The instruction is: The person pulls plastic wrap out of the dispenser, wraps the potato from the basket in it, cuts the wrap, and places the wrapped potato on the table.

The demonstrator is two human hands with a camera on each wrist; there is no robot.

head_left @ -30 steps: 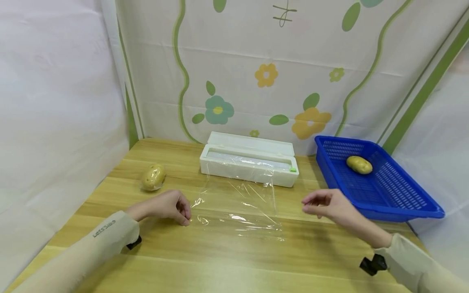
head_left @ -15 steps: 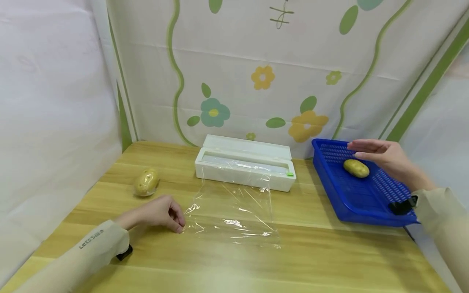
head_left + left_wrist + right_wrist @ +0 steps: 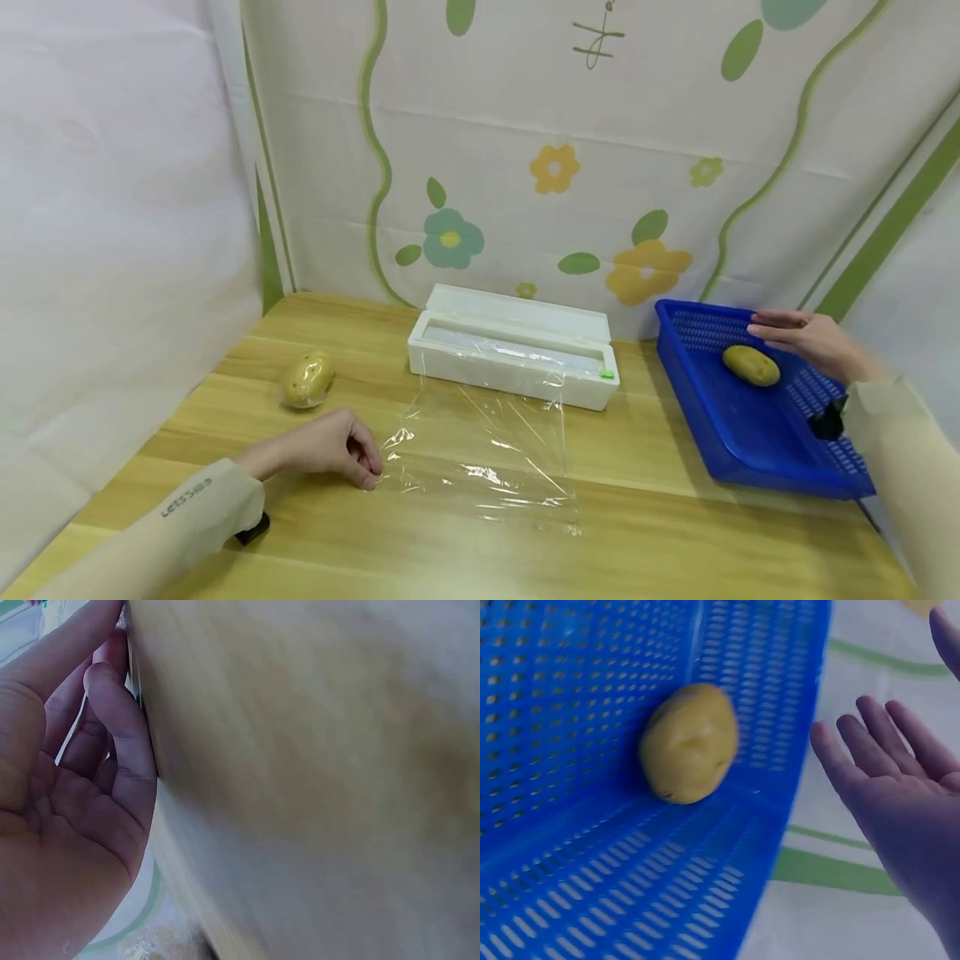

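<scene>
My left hand (image 3: pixel 333 450) pinches the left front corner of a sheet of clear cling film (image 3: pixel 487 450) just above the table. The film runs from a roll in a white dispenser box (image 3: pixel 513 383), whose lid stands raised at the back. My right hand (image 3: pixel 813 342) hovers over the far right of the blue basket (image 3: pixel 697 408), fingers extended and holding nothing. Below it, inside the basket, lies a bare potato (image 3: pixel 752 366). The right wrist view shows that potato (image 3: pixel 690 744) apart from the fingers (image 3: pixel 870 750). A film-wrapped potato (image 3: pixel 308 379) lies beyond my left hand.
The wooden table (image 3: pixel 465 567) is bordered by a floral cloth backdrop (image 3: pixel 495 125) behind and a pale cloth wall (image 3: pixel 127 208) on the left. A green cutter slider (image 3: pixel 607 374) sits at the box's right end.
My right hand has moved from beside the film, right and away from me, to above the basket. The left hand keeps its pinch on the film corner. The head view has shifted slightly.
</scene>
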